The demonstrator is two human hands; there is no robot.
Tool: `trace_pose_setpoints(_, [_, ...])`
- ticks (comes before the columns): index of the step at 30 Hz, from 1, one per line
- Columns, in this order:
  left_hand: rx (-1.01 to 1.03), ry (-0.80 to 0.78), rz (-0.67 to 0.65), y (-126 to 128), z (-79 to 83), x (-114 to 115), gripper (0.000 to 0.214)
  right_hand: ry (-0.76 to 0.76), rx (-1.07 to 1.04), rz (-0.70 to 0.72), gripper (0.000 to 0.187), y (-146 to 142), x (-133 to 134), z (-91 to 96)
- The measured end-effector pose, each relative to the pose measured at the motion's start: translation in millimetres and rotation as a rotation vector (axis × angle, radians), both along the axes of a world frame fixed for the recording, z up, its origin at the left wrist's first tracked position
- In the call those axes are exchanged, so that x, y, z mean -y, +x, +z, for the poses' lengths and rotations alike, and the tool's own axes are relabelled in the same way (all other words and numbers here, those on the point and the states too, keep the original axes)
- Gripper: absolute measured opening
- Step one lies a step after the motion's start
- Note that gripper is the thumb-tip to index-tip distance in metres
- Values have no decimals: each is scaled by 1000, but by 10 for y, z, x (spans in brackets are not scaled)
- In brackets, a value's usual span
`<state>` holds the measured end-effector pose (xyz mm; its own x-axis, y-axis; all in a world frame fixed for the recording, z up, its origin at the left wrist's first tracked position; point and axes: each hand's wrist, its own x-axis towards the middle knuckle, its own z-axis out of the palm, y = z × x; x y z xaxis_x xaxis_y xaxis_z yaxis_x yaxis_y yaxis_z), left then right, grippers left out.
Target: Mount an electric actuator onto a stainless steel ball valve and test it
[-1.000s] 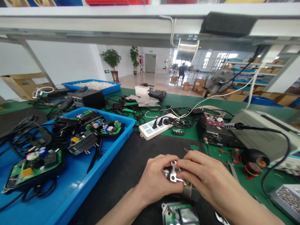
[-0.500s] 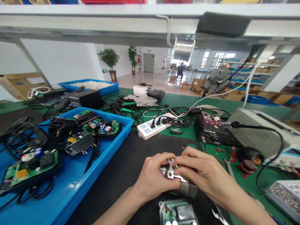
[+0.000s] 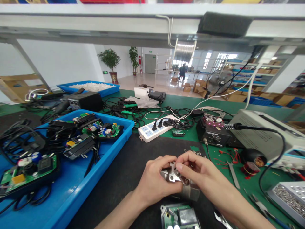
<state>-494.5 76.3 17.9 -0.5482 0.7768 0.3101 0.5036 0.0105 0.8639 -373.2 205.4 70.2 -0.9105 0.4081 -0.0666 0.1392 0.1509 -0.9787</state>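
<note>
Over the black mat, my left hand (image 3: pixel 154 179) is wrapped round the left side of a grey metal assembly (image 3: pixel 192 192), thumb in front and fingers behind. A shiny flat metal bracket (image 3: pixel 172 175) with a hole and arms lies on top of it. At the bracket's right side, my right hand (image 3: pixel 201 173) has thumb and index finger pinched together; whatever they hold is too hidden to name. Just below, towards me, sits a green circuit board (image 3: pixel 175 216) in a casing. An open-end wrench (image 3: pixel 221 220) lies partly beneath my right forearm.
At left stands a blue tray (image 3: pixel 119 152) with circuit boards and black cables. A white power strip (image 3: pixel 152 132) lies behind my hands. To the right are a soldering station (image 3: pixel 212 135), another wrench (image 3: pixel 233 175), pliers (image 3: pixel 259 203) and a box of small metal parts (image 3: pixel 289 198).
My right fingers have shifted slightly and closed into a pinch, uncovering more of the bracket's right side and the assembly. My left hand keeps its hold. The camera view has moved slightly.
</note>
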Motion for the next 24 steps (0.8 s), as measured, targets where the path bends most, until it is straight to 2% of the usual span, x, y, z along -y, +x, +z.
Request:
trace_pose_setpoints(3, [-6, 7, 12, 2, -13, -2, 45, -125, 27, -36, 29, -11, 14, 19])
trace_pose_setpoints(6, [8, 12, 15, 11, -14, -1, 47, -151, 39, -32, 31, -27, 18, 46])
trace_pose_setpoints(14, [27, 14, 1, 22, 24, 0, 42, -12, -2, 0, 34, -71, 22, -58])
trace_pose_setpoints(18, [53, 7, 8, -4, 21, -13, 43, 16, 12, 78, 33, 18, -97, 14])
trace_pose_setpoints(20, [76, 15, -7, -7, 18, -14, 44, 139, 82, 138, 36, 111, -195, 88])
trace_pose_setpoints(21, [88, 16, -17, -3, 17, -13, 44, 255, 118, 150, 43, 164, -244, 117])
trace_pose_setpoints(24, [98, -4, -33, 16, 14, -11, 45, 576, 208, 185, 85, 305, -350, 133])
